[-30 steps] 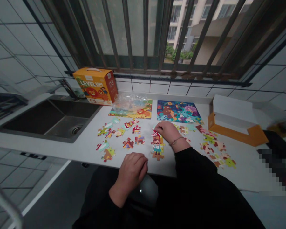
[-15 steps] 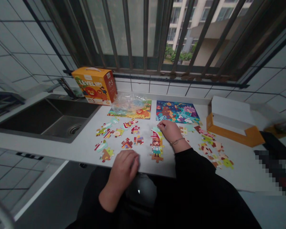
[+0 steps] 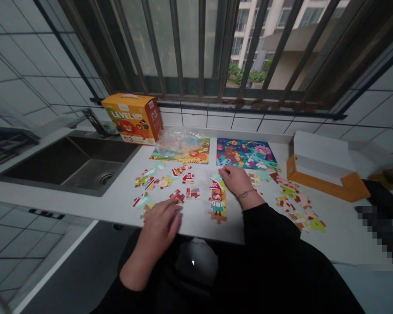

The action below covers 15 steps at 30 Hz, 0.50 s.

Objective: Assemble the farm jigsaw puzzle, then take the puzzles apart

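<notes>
Touching top of puzzle strip [image 3: 218,201]: right hand [image 3: 236,179], narrow, grip unclear | left hand [image 3: 160,223]: loosely spread, beside puzzle pieces [image 3: 179,196]

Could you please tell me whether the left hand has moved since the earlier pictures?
Yes: judged against the sink, the left hand has shifted left, closer to it and away from the joined puzzle strip.

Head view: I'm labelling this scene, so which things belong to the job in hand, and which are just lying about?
In the job: right hand, left hand, joined barn-and-figure jigsaw section, loose jigsaw pieces.

Apparently just lying about: lion picture, dark-blue animal picture, crumpled clear plastic, LEVEL UP! box, opened orange-and-white box.
</notes>
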Tool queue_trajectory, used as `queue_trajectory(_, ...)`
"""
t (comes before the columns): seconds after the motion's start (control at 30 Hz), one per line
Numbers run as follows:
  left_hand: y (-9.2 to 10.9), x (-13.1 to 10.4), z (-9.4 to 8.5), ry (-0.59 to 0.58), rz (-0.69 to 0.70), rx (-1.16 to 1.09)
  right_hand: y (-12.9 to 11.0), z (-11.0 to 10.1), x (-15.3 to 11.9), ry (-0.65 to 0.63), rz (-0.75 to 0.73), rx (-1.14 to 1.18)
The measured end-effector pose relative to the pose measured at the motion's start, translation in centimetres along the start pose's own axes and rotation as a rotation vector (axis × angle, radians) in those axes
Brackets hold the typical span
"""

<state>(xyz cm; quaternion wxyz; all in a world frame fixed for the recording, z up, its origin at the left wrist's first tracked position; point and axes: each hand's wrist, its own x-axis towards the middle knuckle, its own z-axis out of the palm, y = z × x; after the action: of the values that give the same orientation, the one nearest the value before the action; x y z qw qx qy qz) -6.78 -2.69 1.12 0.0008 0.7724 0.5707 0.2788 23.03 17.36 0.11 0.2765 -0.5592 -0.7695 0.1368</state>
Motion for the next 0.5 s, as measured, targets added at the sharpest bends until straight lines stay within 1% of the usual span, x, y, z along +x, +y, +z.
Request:
queue_trajectory(0.07,1.4,0.2,1.3,-0.045,0.064,-0.003,-0.1,0.0,0.0,0.002,0.001,-0.001)
queue_trajectory(0.13,2.7,0.4,2.5,-0.078,0.097,-0.001,-0.1,0.0,-0.1,0.000,0.007,-0.001)
queue_trajectory(0.23,4.2,0.3,3.5,-0.110,0.127,-0.005,-0.2,-0.1,-0.1,0.003,0.019,-0.003)
queue_trajectory(0.33,5.1,0.0,3.9,-0.127,0.137,-0.004,-0.2,-0.1,-0.1,0.015,0.011,0.000)
queue_trajectory(0.5,5.5,-0.2,4.0,-0.150,0.132,0.058,-0.2,-0.1,-0.1,0.013,0.023,0.006)
